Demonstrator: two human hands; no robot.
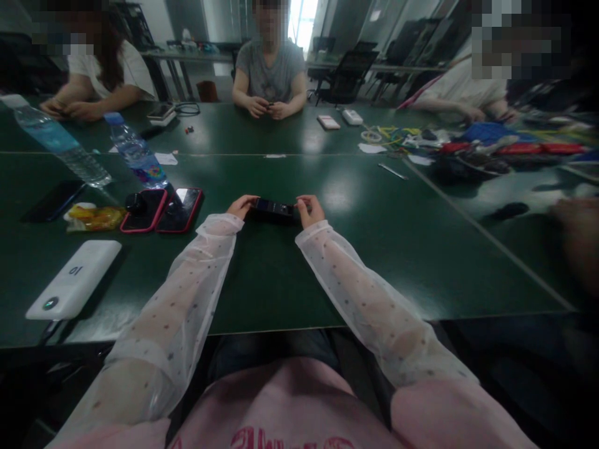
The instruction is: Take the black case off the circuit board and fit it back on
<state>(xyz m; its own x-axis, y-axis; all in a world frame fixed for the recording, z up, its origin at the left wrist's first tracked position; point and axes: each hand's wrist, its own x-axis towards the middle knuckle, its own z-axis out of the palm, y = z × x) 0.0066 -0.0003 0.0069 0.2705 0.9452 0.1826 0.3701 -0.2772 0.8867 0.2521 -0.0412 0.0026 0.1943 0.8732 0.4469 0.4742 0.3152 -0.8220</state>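
A small black box-like device (pixel 274 209), with what look like a dark screen and small keys on its upper face, is between my hands just above or on the green table (pixel 276 274). My left hand (pixel 241 206) grips its left end, the fingers closed on the edge. At the opposite end, my right hand (pixel 309 211) has its fingers curled, with thumb and forefinger pinched at the device's corner. Sheer white dotted sleeves cover both forearms. The underside of the device is hidden.
Two red-edged phones (pixel 180 211), a yellow packet (pixel 96 217), a white power bank (pixel 75 280) and two water bottles (pixel 135 153) are on the left. Cables and tools (pixel 496 146) lie at the right back. Several people sit around; one person's blurred hand (pixel 580 231) is at right.
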